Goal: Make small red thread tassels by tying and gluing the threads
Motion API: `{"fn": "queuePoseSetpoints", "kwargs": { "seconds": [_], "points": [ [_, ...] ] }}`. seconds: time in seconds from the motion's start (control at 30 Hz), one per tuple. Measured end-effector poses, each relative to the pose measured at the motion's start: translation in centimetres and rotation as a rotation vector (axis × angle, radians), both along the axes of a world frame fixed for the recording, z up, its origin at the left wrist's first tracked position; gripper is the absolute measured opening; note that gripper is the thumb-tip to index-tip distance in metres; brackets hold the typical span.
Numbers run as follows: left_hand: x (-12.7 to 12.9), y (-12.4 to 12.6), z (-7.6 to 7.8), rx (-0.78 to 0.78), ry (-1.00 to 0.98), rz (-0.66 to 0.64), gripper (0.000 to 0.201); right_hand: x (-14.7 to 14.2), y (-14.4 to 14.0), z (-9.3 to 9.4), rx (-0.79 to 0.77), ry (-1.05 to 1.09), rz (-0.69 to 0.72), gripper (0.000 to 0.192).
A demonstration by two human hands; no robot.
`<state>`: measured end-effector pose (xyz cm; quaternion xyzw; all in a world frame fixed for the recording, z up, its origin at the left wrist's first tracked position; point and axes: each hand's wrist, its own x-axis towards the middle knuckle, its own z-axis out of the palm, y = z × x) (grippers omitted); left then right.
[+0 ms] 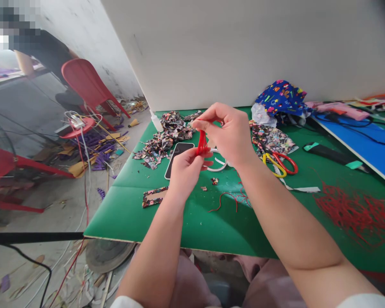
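Note:
Both hands hold a small bundle of red cord (201, 143) above the green table (179, 222). My left hand (185, 169) pinches the bundle's lower end from below. My right hand (226, 132) grips the top of the bundle between thumb and fingers. Under the hands lie a black phone (176, 159) and a white ring-shaped piece (218, 164). Loose red cord strands (231, 199) lie on the table just in front of my right forearm.
Patterned fabric scraps (162, 141) lie at the back left; scissors with red and yellow handles (280, 162) to the right. A tangle of red cord (356, 214) lies at the right, a blue board (365, 137) and glue gun (340, 110) behind. Red chairs (86, 85) and a person stand left.

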<state>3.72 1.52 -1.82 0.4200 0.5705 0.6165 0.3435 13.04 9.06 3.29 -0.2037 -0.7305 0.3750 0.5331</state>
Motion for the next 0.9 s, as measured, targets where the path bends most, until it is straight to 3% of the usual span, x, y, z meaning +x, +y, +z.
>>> {"fn": "queuePoseSetpoints", "kwargs": {
  "seconds": [0.13, 0.17, 0.33, 0.43, 0.67, 0.9],
  "points": [
    [-0.5, -0.4, 0.2, 0.366, 0.131, 0.291, 0.039, 0.1, 0.5, -0.1, 0.004, 0.017, -0.021, 0.021],
    [-0.5, -0.7, 0.4, 0.428, 0.190, 0.313, 0.036, 0.0, 0.5, -0.1, 0.010, 0.011, -0.028, 0.020],
    [0.6, -1.5, 1.2, 0.381, 0.775, 0.298, 0.021, -0.2, 0.3, -0.4, 0.037, -0.100, -0.081, 0.017],
    [1.2, -1.1, 1.0, 0.344, 0.960, 0.287, 0.022, -0.6, -0.1, -0.5, 0.057, -0.176, -0.124, 0.015],
    [0.8, -0.5, 0.8, 0.247, 0.840, 0.213, 0.020, -1.4, -0.7, -0.8, 0.114, -0.235, -0.112, 0.015],
    [0.3, -0.9, 0.9, 0.110, 0.276, -0.005, 0.031, -1.1, -0.1, -1.0, 0.051, -0.202, -0.078, 0.018]
  ]
}}
